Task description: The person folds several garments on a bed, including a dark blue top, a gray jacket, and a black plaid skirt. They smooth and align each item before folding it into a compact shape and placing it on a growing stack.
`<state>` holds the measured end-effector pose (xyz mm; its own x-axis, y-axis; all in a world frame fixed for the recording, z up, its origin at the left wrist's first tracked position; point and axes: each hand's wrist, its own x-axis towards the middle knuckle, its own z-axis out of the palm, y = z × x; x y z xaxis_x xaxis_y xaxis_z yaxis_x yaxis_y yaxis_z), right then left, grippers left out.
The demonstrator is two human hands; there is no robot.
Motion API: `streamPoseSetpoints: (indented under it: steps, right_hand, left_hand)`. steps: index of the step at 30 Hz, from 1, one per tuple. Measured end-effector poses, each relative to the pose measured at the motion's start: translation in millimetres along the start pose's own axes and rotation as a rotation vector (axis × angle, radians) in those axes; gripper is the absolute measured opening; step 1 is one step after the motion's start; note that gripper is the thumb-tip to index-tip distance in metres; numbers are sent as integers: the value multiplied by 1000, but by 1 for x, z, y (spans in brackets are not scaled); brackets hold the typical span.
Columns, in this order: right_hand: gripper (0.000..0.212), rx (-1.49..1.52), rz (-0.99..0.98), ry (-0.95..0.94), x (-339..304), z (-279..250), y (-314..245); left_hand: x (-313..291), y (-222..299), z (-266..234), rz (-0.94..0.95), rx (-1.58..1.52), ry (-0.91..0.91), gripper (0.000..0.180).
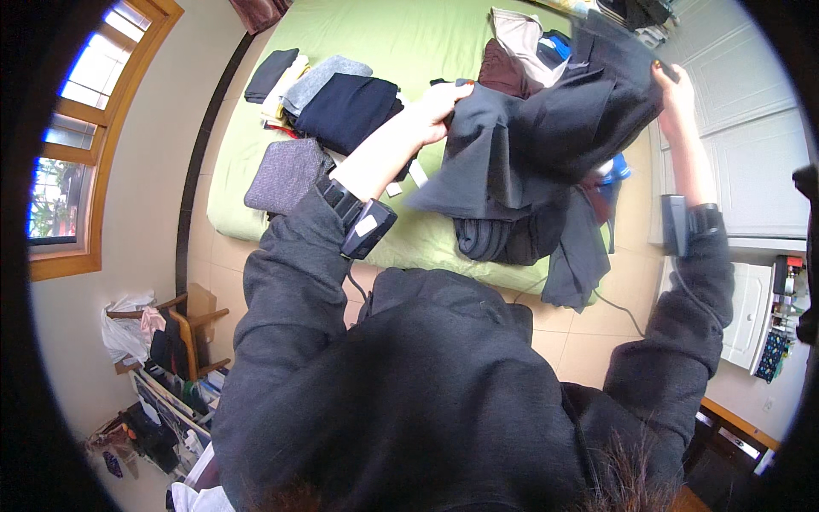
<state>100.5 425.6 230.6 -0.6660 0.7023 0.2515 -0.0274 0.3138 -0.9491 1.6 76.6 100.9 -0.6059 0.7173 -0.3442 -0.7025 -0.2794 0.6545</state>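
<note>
A dark grey cloth garment, perhaps trousers, hangs spread and creased between my two raised hands above the bed. Its left end is pinched in my left hand, and the fingers are closed on the cloth. At the far right, my right hand grips the other end near its edge. The garment's lower left part is smeared by motion. Beneath it, a dark rolled garment lies near the bed's front edge. Another dark grey garment droops over that edge.
The bed has a light green sheet. Folded clothes lie to the left: a navy one, a grey one and a purple-grey one. Loose clothes, including a maroon one, lie behind the garment. White cabinets stand at right.
</note>
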Motion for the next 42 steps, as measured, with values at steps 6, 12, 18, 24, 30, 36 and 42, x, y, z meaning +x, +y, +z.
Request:
streamPoseSetpoints:
  steps: [6, 12, 18, 24, 30, 36, 42]
  right_hand:
    - [45, 28, 18, -64, 13, -12, 21]
    - [104, -967, -675, -97, -50, 46, 22]
    - [45, -146, 213, -693, -175, 126, 113]
    - [13, 338, 703, -467, -189, 124, 160]
    - [17, 319, 702, -368, -200, 120, 201]
    - [44, -374, 60, -409, -215, 123, 201]
    - [61, -172, 156, -830, -215, 122, 163]
  left_hand:
    - [-1, 17, -8, 21, -81, -142, 21]
    - [46, -17, -25, -226, -324, -396, 12]
    - [81, -53, -40, -131, -325, 51, 16]
    - [45, -89, -61, -264, -24, 272, 74]
    - [18, -130, -64, -344, 11, 139, 40]
    - [23, -141, -63, -233, 186, 169, 9]
    - [17, -149, -66, -60, 502, 43, 23]
